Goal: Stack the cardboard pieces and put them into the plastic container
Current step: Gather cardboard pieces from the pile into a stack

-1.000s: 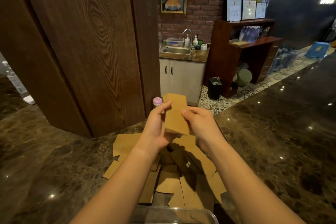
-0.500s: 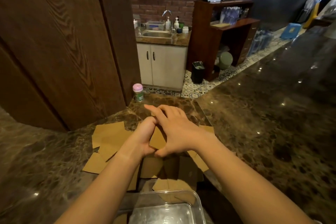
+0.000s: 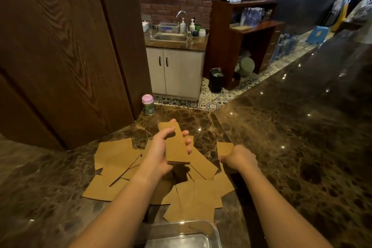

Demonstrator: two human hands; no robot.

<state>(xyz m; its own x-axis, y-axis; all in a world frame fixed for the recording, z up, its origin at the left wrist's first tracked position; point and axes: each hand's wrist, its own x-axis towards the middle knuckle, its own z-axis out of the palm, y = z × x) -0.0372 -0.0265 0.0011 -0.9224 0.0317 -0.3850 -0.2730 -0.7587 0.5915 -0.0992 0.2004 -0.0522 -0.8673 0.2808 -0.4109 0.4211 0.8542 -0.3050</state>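
Brown cardboard stack: thin flat strips, long axis pointing away from the person, gripped by left hand; right hand pinches a loose piece.

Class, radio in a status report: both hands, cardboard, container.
Left hand grips small cardboard stack. Right hand pinches loose piece. Plastic container near edge, nothing blocking.

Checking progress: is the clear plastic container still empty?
Apparently empty: the clear plastic container shows only bare bottom, though the frame cuts off its near part.
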